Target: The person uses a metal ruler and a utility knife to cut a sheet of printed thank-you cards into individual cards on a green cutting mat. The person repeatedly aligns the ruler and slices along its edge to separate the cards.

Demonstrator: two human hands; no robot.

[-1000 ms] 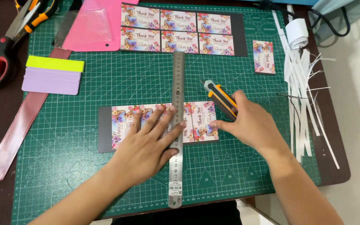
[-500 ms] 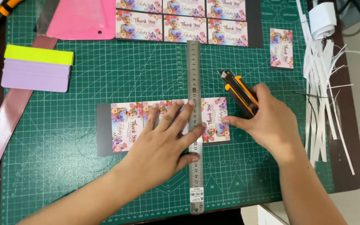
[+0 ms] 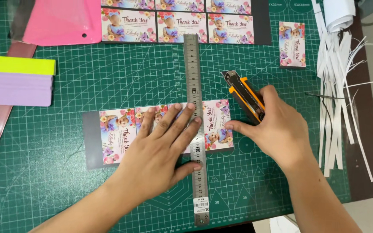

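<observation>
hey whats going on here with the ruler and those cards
A person is working on a green cutting mat. The left hand lies flat on a strip of printed floral cards and presses a steel ruler across it. The right hand holds an orange and black utility knife just right of the ruler, blade off the strip. One cut card and white paper trimmings lie to the right.

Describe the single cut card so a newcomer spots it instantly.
Start at the green cutting mat and go to its upper right, left of the pile of white paper strips. The small floral card lies there alone, upright, while the other cards remain joined in sheets.
</observation>
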